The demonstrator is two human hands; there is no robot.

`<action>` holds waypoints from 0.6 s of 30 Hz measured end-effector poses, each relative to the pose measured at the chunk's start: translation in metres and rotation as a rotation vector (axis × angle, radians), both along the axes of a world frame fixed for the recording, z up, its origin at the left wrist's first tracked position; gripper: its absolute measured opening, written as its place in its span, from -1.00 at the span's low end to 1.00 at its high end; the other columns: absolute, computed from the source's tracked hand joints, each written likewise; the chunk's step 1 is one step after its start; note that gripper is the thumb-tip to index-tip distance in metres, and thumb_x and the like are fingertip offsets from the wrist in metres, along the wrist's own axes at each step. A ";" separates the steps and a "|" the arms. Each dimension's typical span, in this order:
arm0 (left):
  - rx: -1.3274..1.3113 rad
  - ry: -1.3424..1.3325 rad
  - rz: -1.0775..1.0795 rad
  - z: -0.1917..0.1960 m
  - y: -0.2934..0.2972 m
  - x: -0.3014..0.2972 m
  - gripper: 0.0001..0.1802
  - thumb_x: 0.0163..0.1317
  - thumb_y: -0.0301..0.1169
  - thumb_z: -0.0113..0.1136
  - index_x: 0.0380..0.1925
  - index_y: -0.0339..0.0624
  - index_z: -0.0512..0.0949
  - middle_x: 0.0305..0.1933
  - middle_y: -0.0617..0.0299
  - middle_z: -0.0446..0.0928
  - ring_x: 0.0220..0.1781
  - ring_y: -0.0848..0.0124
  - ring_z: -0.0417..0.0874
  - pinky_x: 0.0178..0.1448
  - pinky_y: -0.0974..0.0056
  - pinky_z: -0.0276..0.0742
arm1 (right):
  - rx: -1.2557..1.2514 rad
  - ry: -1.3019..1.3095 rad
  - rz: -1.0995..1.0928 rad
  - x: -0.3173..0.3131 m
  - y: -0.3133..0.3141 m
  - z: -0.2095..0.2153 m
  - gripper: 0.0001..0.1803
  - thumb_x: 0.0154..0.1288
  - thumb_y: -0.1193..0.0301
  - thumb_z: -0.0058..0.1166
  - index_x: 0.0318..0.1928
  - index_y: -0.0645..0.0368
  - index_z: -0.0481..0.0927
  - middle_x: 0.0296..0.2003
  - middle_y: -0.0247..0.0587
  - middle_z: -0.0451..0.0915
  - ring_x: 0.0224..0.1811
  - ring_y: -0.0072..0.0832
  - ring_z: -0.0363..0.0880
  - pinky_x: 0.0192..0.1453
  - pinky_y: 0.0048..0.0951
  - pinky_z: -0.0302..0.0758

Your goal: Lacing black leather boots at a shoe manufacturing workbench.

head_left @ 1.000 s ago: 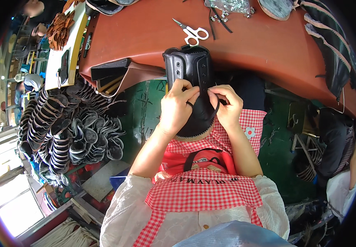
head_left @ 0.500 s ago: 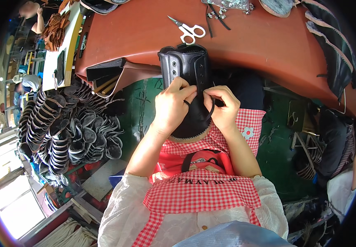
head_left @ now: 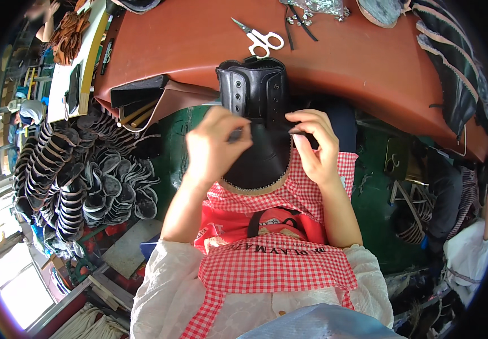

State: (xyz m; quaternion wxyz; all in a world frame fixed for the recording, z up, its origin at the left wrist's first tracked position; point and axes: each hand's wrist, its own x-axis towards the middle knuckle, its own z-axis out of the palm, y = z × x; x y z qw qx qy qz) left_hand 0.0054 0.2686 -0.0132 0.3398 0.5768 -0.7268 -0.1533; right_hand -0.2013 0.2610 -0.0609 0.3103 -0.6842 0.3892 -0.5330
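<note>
Two bare forearms, the left and the right, angle forward and inward from the body, wrists nearly level. The blurred bare left hand is curled, back upward, its thumb and fingertips drawn together toward the right. Across a small gap, the bare right hand has its fingers bent leftward, thumb raised to meet them.
</note>
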 end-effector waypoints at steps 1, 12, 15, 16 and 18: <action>0.067 0.025 0.035 0.004 0.004 0.018 -0.74 -0.25 -0.55 0.37 -0.43 -0.13 0.64 -0.36 0.25 0.52 -0.47 0.42 0.59 -0.41 0.38 0.53 | -0.016 0.011 0.055 -0.003 0.000 0.005 -0.91 0.11 0.56 0.20 -0.39 0.27 0.54 -0.23 -0.19 0.66 -0.06 -0.21 0.53 -0.02 -0.29 0.47; -0.034 -0.030 0.525 -0.016 0.045 0.179 -0.83 -0.05 -0.63 0.30 -0.40 -0.23 0.62 -0.43 0.27 0.45 -0.52 0.52 0.42 -0.41 0.43 0.36 | 0.203 0.118 0.452 0.054 -0.010 0.058 -0.72 0.16 0.29 0.30 -0.50 0.20 0.52 -0.62 -0.26 0.45 -0.52 -0.33 0.42 -0.25 -0.35 0.36; 0.140 -0.090 0.447 -0.002 0.039 0.117 -0.70 -0.05 -0.62 0.31 -0.24 -0.16 0.64 -0.33 0.21 0.45 -0.50 0.48 0.47 -0.38 0.38 0.44 | 0.282 0.197 0.405 0.069 -0.009 0.063 -0.71 0.19 0.26 0.28 -0.47 0.20 0.55 -0.62 -0.22 0.47 -0.54 -0.30 0.43 -0.36 -0.34 0.35; 0.230 0.068 0.365 0.013 0.042 0.094 -0.62 -0.05 -0.61 0.32 -0.15 -0.13 0.63 -0.29 0.20 0.44 -0.49 0.46 0.48 -0.38 0.37 0.45 | 0.282 0.220 0.383 0.072 -0.008 0.065 -0.71 0.19 0.26 0.28 -0.47 0.21 0.55 -0.61 -0.21 0.48 -0.53 -0.29 0.44 -0.37 -0.33 0.36; 0.271 0.280 0.153 0.031 0.054 0.063 -0.51 -0.06 -0.61 0.34 -0.03 -0.09 0.59 -0.24 0.17 0.42 -0.44 0.42 0.50 -0.36 0.36 0.47 | 0.262 0.260 0.380 0.078 -0.005 0.072 -0.73 0.17 0.27 0.28 -0.46 0.21 0.56 -0.60 -0.20 0.50 -0.52 -0.26 0.46 -0.37 -0.31 0.37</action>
